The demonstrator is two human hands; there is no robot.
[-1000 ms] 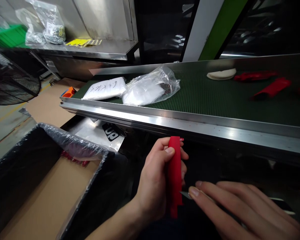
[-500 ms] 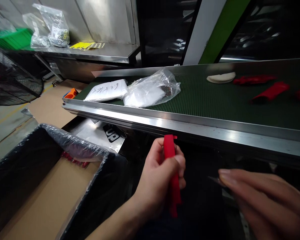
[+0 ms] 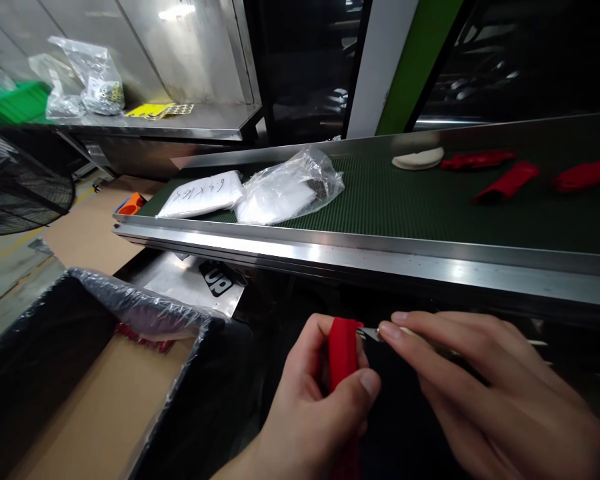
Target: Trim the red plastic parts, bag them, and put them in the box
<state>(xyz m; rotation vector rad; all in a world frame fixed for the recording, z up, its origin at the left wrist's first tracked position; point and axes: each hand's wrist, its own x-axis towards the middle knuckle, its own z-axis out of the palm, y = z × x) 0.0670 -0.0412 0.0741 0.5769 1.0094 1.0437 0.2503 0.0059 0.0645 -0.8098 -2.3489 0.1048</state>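
Note:
My left hand [image 3: 313, 407] is closed around a long red part [image 3: 343, 353], thumb across its front, with the upper end sticking out above the fingers. The part's lower end is mostly behind the hand. In my right hand [image 3: 485, 380] a small knife [image 3: 371, 333] is pinched between thumb and fingers, its pointed metal blade toward the left. The blade tip meets the red part's upper right edge, or lies very close to it. Much of the handle is hidden by the fingers. Both hands are in front of the conveyor's near rail.
Across the view runs a green conveyor belt [image 3: 375, 207] with a metal rail [image 3: 330, 250]. On it lie a white packet [image 3: 203, 195], a clear bag [image 3: 290, 190], a whitish curved piece [image 3: 418, 159] and red pieces [image 3: 510, 181]. A lined box [image 3: 87, 400] stands lower left, a fan [image 3: 23, 183] behind it.
My right hand has moved left, bringing the knife to the upper end of the red part. My left hand sits lower in view, still holding the part. The camera view has shifted slightly.

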